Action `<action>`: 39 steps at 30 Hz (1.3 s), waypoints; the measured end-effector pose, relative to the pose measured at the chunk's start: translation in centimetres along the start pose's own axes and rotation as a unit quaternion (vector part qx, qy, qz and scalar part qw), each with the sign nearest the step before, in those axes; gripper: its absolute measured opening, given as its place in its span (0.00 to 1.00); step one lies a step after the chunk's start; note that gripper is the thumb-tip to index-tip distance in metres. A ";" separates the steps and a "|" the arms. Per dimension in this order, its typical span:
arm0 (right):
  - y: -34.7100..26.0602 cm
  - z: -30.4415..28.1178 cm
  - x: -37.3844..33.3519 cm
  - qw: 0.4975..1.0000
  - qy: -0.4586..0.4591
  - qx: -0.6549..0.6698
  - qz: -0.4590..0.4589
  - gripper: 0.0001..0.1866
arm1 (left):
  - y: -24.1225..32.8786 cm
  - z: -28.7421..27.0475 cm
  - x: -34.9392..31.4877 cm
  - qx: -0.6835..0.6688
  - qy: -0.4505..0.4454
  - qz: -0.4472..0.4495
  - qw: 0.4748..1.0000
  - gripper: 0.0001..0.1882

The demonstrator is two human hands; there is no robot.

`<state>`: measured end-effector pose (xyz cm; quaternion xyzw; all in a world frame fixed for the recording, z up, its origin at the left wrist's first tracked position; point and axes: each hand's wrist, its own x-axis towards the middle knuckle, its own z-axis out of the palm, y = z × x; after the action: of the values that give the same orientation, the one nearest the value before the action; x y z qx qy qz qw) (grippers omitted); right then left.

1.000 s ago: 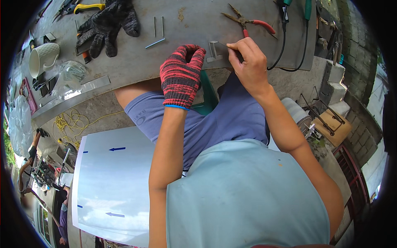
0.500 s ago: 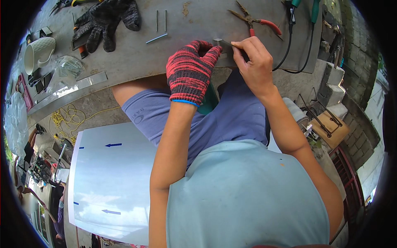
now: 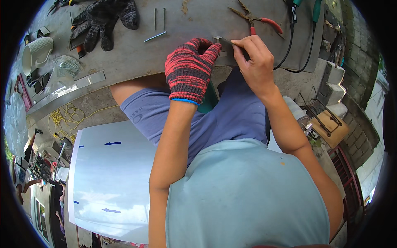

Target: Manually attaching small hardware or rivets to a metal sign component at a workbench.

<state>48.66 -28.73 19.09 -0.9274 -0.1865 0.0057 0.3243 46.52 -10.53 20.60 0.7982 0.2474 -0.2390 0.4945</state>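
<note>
My left hand (image 3: 189,70), in a red and black striped knit glove, is closed at the near edge of a grey metal table (image 3: 136,53). Its thumb and finger meet beside a small bent metal piece (image 3: 217,39). My bare right hand (image 3: 255,58) pinches the right end of this piece, which looks thin and flat there. Glove and fingers partly hide the piece. Beyond my right hand lie red-handled pliers (image 3: 252,17) with open jaws. Two grey nails (image 3: 164,18) and a bluish nail (image 3: 155,36) rest past my left hand.
A dark knit glove (image 3: 105,20), a white cup (image 3: 34,58), a clear bag of metal pieces (image 3: 68,66) and a metal strip (image 3: 89,80) lie on the left. Black cables with green ends (image 3: 291,35) cross the right side. A glossy sheet (image 3: 115,165) stands below left.
Both hands keep nearly the same pose on the metal piece. The view has shifted slightly, and a person at the far left has moved.
</note>
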 end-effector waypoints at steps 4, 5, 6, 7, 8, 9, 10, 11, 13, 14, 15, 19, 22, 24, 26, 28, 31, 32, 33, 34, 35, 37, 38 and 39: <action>0.0 0.1 0.0 1.000 0.008 0.004 0.000 0.06 | 0.1 0.0 0.0 0.002 0.006 0.001 1.000 0.19; 0.0 0.1 -0.1 1.000 0.005 0.004 0.001 0.06 | 0.1 0.0 0.0 0.008 0.008 0.008 1.000 0.19; 0.0 0.0 -0.1 1.000 0.002 0.003 0.002 0.06 | 0.0 0.0 0.0 0.008 0.006 0.005 1.000 0.19; 0.0 0.0 0.0 1.000 0.003 0.004 0.002 0.06 | 0.0 0.0 0.0 0.000 0.003 0.002 1.000 0.19; 0.0 0.0 0.0 1.000 0.003 0.002 -0.001 0.06 | 0.0 0.0 0.0 -0.007 0.000 0.001 1.000 0.19; 0.0 0.0 0.0 1.000 0.003 0.000 -0.005 0.06 | -0.1 0.0 0.0 -0.007 -0.001 0.000 1.000 0.19; 0.0 0.0 0.0 1.000 0.003 0.000 -0.004 0.06 | -0.1 0.0 0.1 -0.005 0.002 0.005 1.000 0.19; 0.0 0.0 0.0 1.000 0.005 0.000 -0.006 0.06 | -0.1 0.0 0.1 -0.001 0.004 0.006 1.000 0.19; 0.0 0.0 0.0 1.000 0.007 0.000 -0.008 0.06 | -0.1 0.0 0.1 0.001 0.005 0.008 1.000 0.19; 0.1 0.0 0.0 1.000 0.005 0.001 -0.008 0.06 | -0.1 0.0 0.1 0.004 0.006 0.008 1.000 0.19; 0.1 0.0 0.0 1.000 0.003 0.002 -0.008 0.06 | -0.1 0.0 0.1 0.005 0.005 0.006 1.000 0.19; 0.1 0.0 0.0 1.000 0.005 0.005 -0.008 0.07 | -0.1 0.0 0.2 0.011 0.000 -0.001 1.000 0.20; 0.1 0.0 0.0 1.000 0.007 0.006 -0.009 0.07 | -0.1 0.0 0.1 0.006 0.003 0.002 1.000 0.20; 0.1 0.0 0.0 1.000 0.005 0.008 -0.006 0.07 | -0.2 0.1 0.1 0.001 0.008 0.005 1.000 0.20; 0.2 0.0 -0.1 1.000 0.005 0.007 -0.005 0.07 | -0.3 0.1 0.1 0.000 0.005 0.006 1.000 0.20; 0.2 0.0 -0.1 1.000 0.005 0.006 -0.005 0.07 | -0.3 0.1 0.1 0.002 0.006 0.005 1.000 0.21; 0.2 0.1 -0.1 1.000 0.007 0.005 -0.007 0.07 | -0.3 0.1 0.2 0.001 0.005 0.006 1.000 0.21; 0.2 0.1 -0.1 1.000 0.007 0.004 -0.009 0.07 | -0.3 0.1 0.2 0.000 0.002 0.003 1.000 0.21; 0.3 0.1 -0.1 1.000 0.008 0.003 -0.012 0.07 | -0.3 0.1 0.2 -0.001 0.001 0.003 1.000 0.21; 0.3 0.1 -0.1 1.000 0.008 0.003 -0.012 0.07 | -0.3 0.1 0.2 -0.001 0.003 0.003 1.000 0.21; 0.3 0.1 -0.1 1.000 0.008 0.004 -0.010 0.07 | -0.3 0.1 0.2 0.001 0.005 0.003 1.000 0.21; 0.3 0.1 -0.1 1.000 0.009 0.004 -0.009 0.07 | -0.3 0.1 0.2 0.000 0.002 0.001 1.000 0.21; 0.3 0.1 -0.1 1.000 0.009 0.003 -0.009 0.07 | -0.3 0.1 0.3 0.001 0.001 0.002 1.000 0.21; 0.3 0.1 -0.1 1.000 0.009 0.002 -0.009 0.07 | -0.3 0.1 0.2 0.000 0.000 0.000 1.000 0.21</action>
<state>48.66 -28.90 18.84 -0.9249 -0.1923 -0.0050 0.3279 46.49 -10.50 20.18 0.7980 0.2478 -0.2392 0.4946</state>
